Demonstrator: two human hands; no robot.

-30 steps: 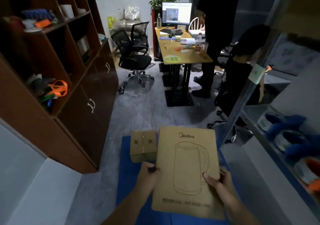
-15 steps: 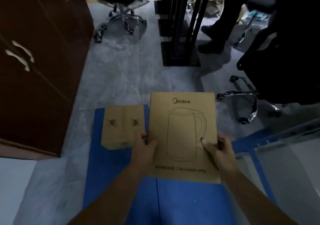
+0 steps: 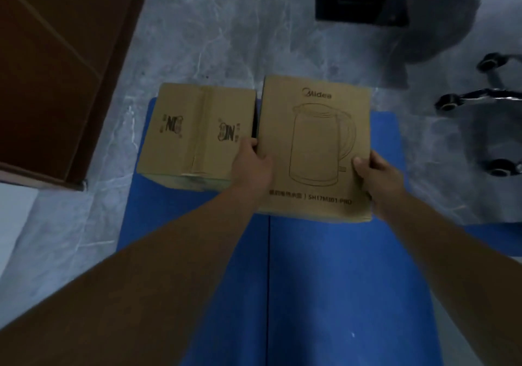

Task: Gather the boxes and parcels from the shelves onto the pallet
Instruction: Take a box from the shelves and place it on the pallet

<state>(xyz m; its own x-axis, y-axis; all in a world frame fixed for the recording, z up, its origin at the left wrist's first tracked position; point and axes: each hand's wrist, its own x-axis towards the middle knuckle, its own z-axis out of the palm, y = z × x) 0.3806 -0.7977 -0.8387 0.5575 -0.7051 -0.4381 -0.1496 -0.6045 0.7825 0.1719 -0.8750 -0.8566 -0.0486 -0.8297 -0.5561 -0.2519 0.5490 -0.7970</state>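
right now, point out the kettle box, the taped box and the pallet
kettle box [image 3: 315,139], head view, printed top face
taped box [image 3: 202,128], head view, tape strip
pallet [image 3: 339,281], head view, bare blue surface

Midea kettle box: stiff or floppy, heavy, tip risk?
Probably stiff: the kettle box shows flat faces and straight edges while gripped. Likely light for its size: the left hand and right hand hold it by the sides only. Low tip or roll risk: broad, flat-sided carton.
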